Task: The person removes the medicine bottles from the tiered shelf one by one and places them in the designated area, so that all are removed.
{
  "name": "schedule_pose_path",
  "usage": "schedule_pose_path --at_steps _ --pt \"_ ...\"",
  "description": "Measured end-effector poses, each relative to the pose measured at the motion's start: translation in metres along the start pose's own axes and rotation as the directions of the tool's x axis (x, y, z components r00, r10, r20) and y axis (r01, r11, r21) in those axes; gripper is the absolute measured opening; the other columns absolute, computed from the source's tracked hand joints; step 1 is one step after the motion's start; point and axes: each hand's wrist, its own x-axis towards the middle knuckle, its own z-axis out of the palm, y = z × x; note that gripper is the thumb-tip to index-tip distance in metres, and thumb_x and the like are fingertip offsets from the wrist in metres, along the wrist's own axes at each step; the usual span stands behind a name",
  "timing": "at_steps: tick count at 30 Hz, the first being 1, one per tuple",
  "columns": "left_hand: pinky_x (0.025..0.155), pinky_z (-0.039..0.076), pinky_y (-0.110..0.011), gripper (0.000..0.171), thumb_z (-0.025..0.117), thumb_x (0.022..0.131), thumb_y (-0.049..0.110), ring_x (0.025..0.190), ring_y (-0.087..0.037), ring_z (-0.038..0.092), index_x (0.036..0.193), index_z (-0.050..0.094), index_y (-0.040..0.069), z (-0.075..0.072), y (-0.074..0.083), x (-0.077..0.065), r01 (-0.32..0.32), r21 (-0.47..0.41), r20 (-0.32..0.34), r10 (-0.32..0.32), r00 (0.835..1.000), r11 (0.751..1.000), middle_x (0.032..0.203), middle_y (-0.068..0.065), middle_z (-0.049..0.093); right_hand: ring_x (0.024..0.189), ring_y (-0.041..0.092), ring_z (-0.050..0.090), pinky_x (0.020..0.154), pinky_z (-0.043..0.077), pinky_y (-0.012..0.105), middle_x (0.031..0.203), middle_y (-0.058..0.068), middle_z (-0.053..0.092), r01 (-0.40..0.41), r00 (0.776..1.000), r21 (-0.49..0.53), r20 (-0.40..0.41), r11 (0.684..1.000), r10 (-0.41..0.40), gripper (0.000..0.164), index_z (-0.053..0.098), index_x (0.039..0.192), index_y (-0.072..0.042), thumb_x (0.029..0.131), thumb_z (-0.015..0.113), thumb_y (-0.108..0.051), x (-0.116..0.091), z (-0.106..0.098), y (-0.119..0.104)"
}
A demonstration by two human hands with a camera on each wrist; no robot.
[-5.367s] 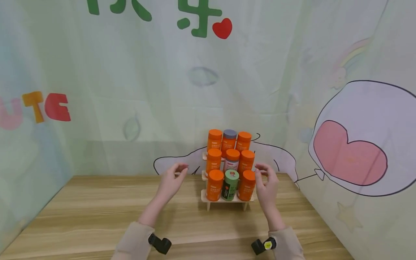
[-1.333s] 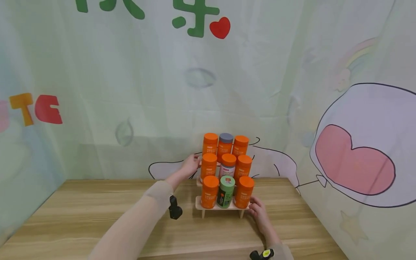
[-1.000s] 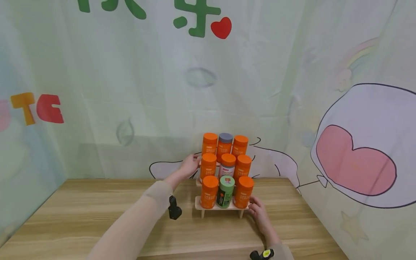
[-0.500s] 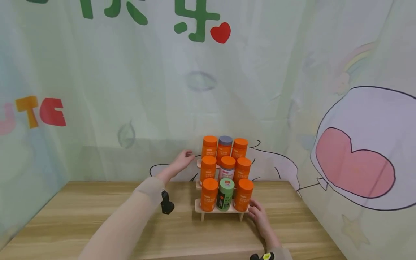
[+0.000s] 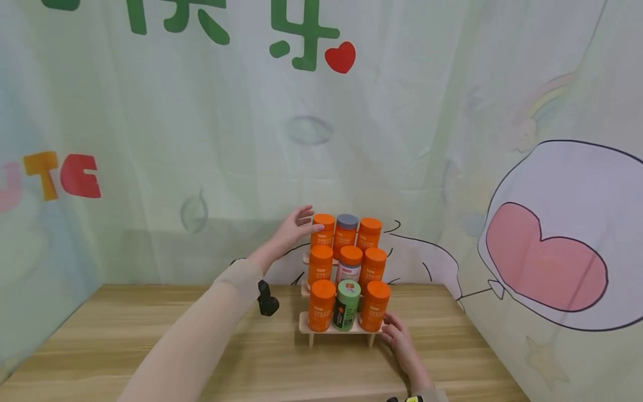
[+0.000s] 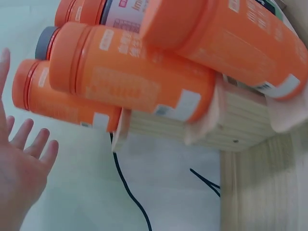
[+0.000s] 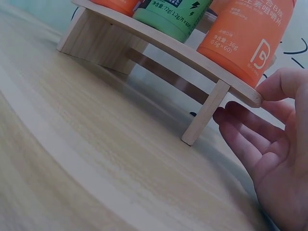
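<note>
A three-tier wooden display rack holds several screw-top bottles in rows. Most are orange; a green bottle stands in the middle of the front row. My left hand is beside the rear-left orange bottle, fingers extended, and its thumb overlaps the cap in the head view. From the left wrist, the open palm shows a gap to that bottle. My right hand pinches the right end of the rack's lowest shelf between thumb and fingers, below the front-right orange bottle.
The rack stands on a wood-grain table near its back edge. Behind it hangs a printed cloth, which also runs down the right side. A bottle with a grey-blue cap is in the middle of the rear row.
Earlier both hands were apart from the rack, then each held one side. My left hand has since let go of the upper shelf and risen to the rear-left bottle; the right stays put.
</note>
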Motion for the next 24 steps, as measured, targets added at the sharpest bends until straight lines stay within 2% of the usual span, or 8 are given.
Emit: schedule_pose_path --at_steps 5,11,20,24 --pt "0.114 0.034 -0.053 0.082 0.074 0.088 0.028 0.142 -0.034 0.035 0.154 0.027 0.015 0.011 0.003 0.01 0.035 0.018 0.027 -0.035 0.999 0.999 0.157 -0.014 0.033 0.088 0.005 0.055 0.079 0.053 0.023 0.11 0.005 0.052 -0.002 1.0 0.03 -0.005 1.0 0.002 0.045 0.038 0.134 0.019 0.091 0.044 0.003 0.002 -0.001 0.002" --pt "0.112 0.038 -0.05 0.087 0.077 0.084 0.018 0.134 -0.035 0.044 0.154 0.025 0.011 0.022 0.002 0.01 0.057 0.008 0.03 -0.057 0.998 0.998 0.15 -0.019 0.04 0.088 0.005 0.057 0.078 0.053 0.022 0.104 0.003 0.053 0.024 1.0 0.013 0.014 1.0 -0.024 0.043 0.04 0.131 0.017 0.09 0.045 0.003 0.001 -0.003 0.001" --pt "0.106 0.043 -0.052 0.078 0.077 0.084 0.019 0.125 -0.036 0.051 0.148 0.033 0.008 0.027 -0.009 0.008 0.071 0.021 -0.018 -0.071 0.997 0.997 0.14 -0.018 0.05 0.091 0.005 0.06 0.081 0.055 0.024 0.108 0.005 0.056 0.039 0.998 0.01 0.052 0.999 -0.04 0.05 0.033 0.135 0.021 0.091 0.047 0.002 0.001 -0.006 0.002" --pt "0.105 0.043 -0.053 0.074 0.075 0.085 0.02 0.123 -0.036 0.052 0.146 0.037 0.007 0.028 -0.011 0.007 0.078 0.027 -0.027 -0.077 0.997 0.997 0.138 -0.019 0.052 0.091 0.006 0.061 0.081 0.055 0.025 0.11 0.009 0.058 0.037 0.998 0.013 0.042 0.999 -0.037 0.051 0.034 0.136 0.02 0.091 0.048 0.002 0.002 -0.006 0.002"
